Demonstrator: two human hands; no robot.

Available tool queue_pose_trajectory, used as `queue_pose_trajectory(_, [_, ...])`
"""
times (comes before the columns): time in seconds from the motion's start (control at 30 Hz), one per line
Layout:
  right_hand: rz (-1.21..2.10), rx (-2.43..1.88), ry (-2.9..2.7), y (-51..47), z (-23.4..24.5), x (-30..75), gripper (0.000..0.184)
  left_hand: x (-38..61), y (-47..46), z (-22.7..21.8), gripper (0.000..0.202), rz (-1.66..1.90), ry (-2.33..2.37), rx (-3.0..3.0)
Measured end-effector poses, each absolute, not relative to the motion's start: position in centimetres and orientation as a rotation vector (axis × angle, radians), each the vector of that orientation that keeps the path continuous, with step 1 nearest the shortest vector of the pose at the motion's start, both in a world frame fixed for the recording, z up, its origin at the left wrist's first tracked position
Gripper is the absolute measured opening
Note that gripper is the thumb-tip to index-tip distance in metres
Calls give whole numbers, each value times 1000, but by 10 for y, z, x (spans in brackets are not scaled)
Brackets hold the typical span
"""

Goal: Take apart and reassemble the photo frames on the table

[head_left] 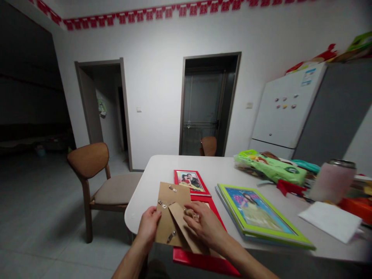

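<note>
My left hand (149, 223) grips the left edge of a brown picture frame backing board (174, 190), thumb on top. Several small metal turn clips are fixed along the board. A brown fold-out stand flap (181, 221) angles up from the board's middle. My right hand (205, 224) is over the flap's right side, fingers curled and closed around something small and shiny that I cannot make out. Beneath the board lies a red picture frame (216, 213), partly covered and sticking out past the table's front edge. Behind it, a smaller red-framed photo (190, 180) lies face up.
A stack topped by a lime-green framed photo (255, 211) lies to the right on the white table (157, 166). Farther right are a green snack bag (270, 166), a pink jar (333, 182) and white paper (333, 219). A wooden chair (88, 159) stands left.
</note>
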State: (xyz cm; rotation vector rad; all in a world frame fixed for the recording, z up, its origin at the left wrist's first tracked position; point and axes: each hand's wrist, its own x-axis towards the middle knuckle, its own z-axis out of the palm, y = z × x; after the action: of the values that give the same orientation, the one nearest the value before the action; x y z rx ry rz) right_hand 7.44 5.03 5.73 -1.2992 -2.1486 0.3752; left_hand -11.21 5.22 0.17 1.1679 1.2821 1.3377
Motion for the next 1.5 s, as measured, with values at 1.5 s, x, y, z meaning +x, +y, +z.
queue_pose_trajectory(1.5, [1089,-1388,-1500,71,37,141,73,-33,10,51,42,1360,1353,2236])
